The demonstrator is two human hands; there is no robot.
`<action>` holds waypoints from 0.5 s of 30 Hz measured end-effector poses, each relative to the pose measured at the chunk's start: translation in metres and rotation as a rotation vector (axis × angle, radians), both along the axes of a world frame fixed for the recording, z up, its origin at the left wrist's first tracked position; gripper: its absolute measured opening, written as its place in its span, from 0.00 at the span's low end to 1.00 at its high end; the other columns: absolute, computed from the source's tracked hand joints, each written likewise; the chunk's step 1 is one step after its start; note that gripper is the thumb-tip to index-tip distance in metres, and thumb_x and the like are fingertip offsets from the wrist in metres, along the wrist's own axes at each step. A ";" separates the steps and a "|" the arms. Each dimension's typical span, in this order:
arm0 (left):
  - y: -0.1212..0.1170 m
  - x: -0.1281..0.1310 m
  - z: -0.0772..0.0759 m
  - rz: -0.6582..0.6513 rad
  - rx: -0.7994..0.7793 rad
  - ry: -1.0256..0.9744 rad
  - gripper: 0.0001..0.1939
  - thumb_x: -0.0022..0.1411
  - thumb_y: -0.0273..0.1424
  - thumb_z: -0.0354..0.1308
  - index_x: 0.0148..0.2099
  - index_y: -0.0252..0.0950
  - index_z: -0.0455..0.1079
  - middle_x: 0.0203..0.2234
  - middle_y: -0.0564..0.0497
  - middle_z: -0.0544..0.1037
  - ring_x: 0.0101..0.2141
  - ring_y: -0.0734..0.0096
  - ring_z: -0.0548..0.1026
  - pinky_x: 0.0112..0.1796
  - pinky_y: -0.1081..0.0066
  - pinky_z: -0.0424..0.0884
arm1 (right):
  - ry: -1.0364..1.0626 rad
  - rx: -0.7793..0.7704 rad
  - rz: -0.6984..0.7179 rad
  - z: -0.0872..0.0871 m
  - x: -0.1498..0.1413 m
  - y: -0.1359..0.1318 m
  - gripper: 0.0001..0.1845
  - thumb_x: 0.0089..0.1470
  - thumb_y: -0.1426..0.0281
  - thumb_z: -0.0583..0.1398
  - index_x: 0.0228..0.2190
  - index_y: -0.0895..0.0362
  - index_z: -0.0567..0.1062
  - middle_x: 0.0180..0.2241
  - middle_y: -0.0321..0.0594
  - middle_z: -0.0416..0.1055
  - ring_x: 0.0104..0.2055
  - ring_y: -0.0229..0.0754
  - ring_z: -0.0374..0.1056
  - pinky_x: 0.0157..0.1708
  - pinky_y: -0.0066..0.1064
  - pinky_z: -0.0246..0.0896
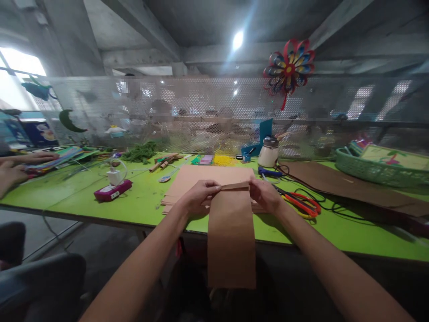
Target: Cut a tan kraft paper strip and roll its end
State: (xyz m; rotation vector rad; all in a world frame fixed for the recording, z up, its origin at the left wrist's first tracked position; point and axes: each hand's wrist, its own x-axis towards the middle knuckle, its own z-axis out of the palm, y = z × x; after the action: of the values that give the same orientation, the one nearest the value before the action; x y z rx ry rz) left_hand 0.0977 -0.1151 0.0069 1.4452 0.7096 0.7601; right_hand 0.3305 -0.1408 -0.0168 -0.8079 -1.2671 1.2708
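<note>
Between my two hands is a long strip of brown kraft paper (232,241), its top edge folded over and its lower part hanging past the table's front edge. My left hand (203,195) pinches the left end of the fold between thumb and fingers. At the right end, my right hand (264,195) grips the same fold. Behind and beneath the hands, a stack of pale brown paper sheets (187,179) lies on the green table (144,194). Orange-handled scissors (303,204) rest on the table to the right of my right hand.
A purple power strip (113,191) with a white plug sits at left. Toward the back are a jar (269,152) and green strips (140,152). Black cable, a brown sheet (351,185) and a green basket (378,169) lie right. Another person's hands (20,167) work at far left.
</note>
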 end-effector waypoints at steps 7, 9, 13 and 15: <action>-0.007 0.008 -0.002 -0.214 -0.179 -0.075 0.14 0.46 0.32 0.66 0.33 0.29 0.70 0.18 0.56 0.65 0.17 0.83 0.60 0.22 0.79 0.55 | -0.192 0.180 0.312 0.014 -0.013 -0.017 0.25 0.41 0.71 0.66 0.45 0.56 0.72 0.37 0.41 0.73 0.38 0.41 0.67 0.38 0.32 0.61; -0.009 0.013 -0.005 -0.275 -0.228 -0.083 0.13 0.46 0.31 0.66 0.34 0.29 0.71 0.20 0.53 0.69 0.20 0.81 0.64 0.24 0.78 0.58 | -0.253 0.279 0.306 0.016 -0.015 -0.021 0.15 0.43 0.70 0.65 0.37 0.58 0.77 0.35 0.41 0.71 0.39 0.41 0.65 0.39 0.32 0.60; -0.012 0.022 -0.012 -0.367 -0.297 -0.094 0.12 0.47 0.29 0.65 0.35 0.30 0.73 0.28 0.47 0.76 0.27 0.73 0.72 0.32 0.73 0.64 | -0.237 0.325 0.295 0.020 -0.016 -0.025 0.08 0.44 0.68 0.65 0.29 0.59 0.78 0.34 0.40 0.67 0.37 0.40 0.64 0.38 0.31 0.60; -0.014 0.024 -0.013 -0.393 -0.281 -0.036 0.12 0.46 0.31 0.64 0.34 0.29 0.73 0.27 0.45 0.77 0.26 0.70 0.73 0.32 0.70 0.65 | -0.180 0.304 0.264 0.020 -0.016 -0.025 0.08 0.45 0.66 0.64 0.27 0.59 0.76 0.33 0.40 0.68 0.36 0.39 0.64 0.38 0.31 0.59</action>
State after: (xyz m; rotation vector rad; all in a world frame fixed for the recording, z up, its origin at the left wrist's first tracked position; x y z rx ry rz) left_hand 0.1218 -0.1295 -0.0064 1.2571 0.4621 0.3639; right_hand 0.3146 -0.1657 0.0033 -0.5574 -1.7092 1.1886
